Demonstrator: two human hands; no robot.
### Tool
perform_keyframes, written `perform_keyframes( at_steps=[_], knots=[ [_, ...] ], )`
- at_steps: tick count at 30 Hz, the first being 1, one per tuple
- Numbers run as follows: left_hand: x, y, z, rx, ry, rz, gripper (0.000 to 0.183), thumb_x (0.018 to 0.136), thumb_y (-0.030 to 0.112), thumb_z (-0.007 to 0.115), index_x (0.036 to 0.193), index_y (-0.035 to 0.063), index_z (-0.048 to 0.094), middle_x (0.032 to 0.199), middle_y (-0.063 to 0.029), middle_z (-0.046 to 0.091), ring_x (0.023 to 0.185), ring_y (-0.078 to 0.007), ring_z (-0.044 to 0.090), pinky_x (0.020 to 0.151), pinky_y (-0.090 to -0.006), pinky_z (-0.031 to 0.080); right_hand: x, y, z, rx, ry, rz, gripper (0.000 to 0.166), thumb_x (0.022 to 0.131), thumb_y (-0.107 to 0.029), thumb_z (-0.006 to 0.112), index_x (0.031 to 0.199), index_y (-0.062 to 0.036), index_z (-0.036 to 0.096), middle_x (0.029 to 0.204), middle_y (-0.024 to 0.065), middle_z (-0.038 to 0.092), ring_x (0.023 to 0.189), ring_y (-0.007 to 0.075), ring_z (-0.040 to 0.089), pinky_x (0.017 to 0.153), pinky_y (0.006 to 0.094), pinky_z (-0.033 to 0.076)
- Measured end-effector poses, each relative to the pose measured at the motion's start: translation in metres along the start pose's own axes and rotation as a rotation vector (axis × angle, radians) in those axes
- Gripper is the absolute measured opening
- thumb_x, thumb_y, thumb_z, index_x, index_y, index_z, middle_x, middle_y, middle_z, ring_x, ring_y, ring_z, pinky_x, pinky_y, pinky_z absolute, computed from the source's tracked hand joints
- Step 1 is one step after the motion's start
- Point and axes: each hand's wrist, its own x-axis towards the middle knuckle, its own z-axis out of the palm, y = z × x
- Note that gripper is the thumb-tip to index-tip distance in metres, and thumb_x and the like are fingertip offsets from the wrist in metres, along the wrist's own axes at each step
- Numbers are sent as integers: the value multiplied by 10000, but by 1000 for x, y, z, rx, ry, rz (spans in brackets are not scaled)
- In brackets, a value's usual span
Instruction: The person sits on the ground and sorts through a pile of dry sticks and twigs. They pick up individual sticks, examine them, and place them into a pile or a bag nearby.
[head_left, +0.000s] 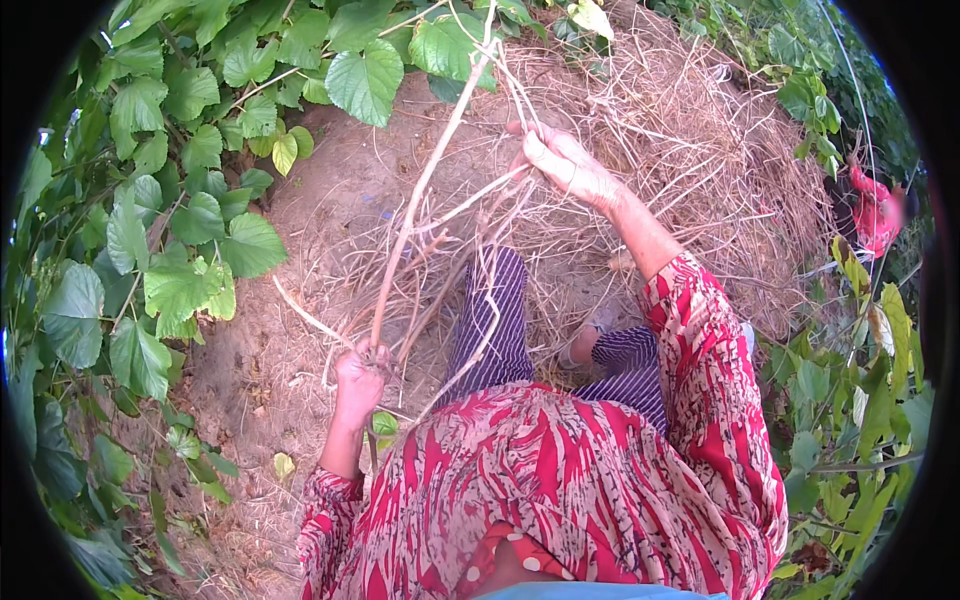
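Note:
My left hand (362, 375), low on the left, is closed around the lower ends of several dry, bare branches (425, 176). The longest of them rises from that fist to the top edge of the view. My right hand (559, 161), farther up and to the right, grips thinner side twigs (480, 196) of the bundle, its fingers bent around them. Between the two hands the tangled twigs hang above the ground and in front of my striped trouser leg (491, 322).
Dry stalks (697, 150) cover the soil at the upper right. Leafy green branches (180, 225) crowd the left side and reach over the top. More foliage (840, 420) stands at the right, with something red (876, 210) among it near the rim.

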Motion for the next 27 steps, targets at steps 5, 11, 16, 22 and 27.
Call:
perform_keyframes(
  at_steps=[5, 11, 16, 22, 27],
  knots=[
    [29, 5, 34, -90, -250, -68, 60, 898, 112, 555, 871, 59, 546, 665, 67, 478, 557, -27, 444, 480, -197, 375, -9, -1, 98, 852, 293, 71, 543, 875, -574, 429, 944, -41, 503, 584, 51, 483, 551, 171, 566, 501, 312, 500],
    [53, 24, 76, -35, -360, 72, 75, 883, 61, 514, 808, 66, 509, 641, 67, 441, 550, -24, 417, 489, -186, 360, 11, 35, 110, 1032, 531, -149, 480, 922, -498, 412, 1027, -36, 491, 758, 59, 523, 664, 176, 564, 614, 301, 505],
    [61, 15, 86, 119, -240, 347, 228, 884, 155, 515, 1050, 0, 494, 891, -62, 516, 772, -147, 519, 691, -267, 430, -35, 19, 135, 1166, 281, -146, 507, 914, -432, 478, 1192, -10, 438, 1030, 133, 581, 937, 225, 601, 842, 364, 496],
    [34, 12, 124, 416, -536, 416, 762, 795, 377, 653, 1334, 1, 269, 1181, -262, 500, 1104, -372, 508, 936, -423, 398, -84, 46, 136, 1206, 542, -2, 346, 884, -358, 567, 1033, -49, 521, 852, 74, 572, 806, 189, 579, 709, 337, 501],
    [27, 30, 145, 435, -604, 215, 624, 717, 17, 603, 1292, 18, 360, 1000, -224, 596, 941, -385, 590, 804, -382, 453, -102, 64, 135, 1370, 532, 47, 327, 907, -397, 509, 965, -74, 501, 823, 69, 549, 783, 189, 543, 710, 324, 468]
  ],
)
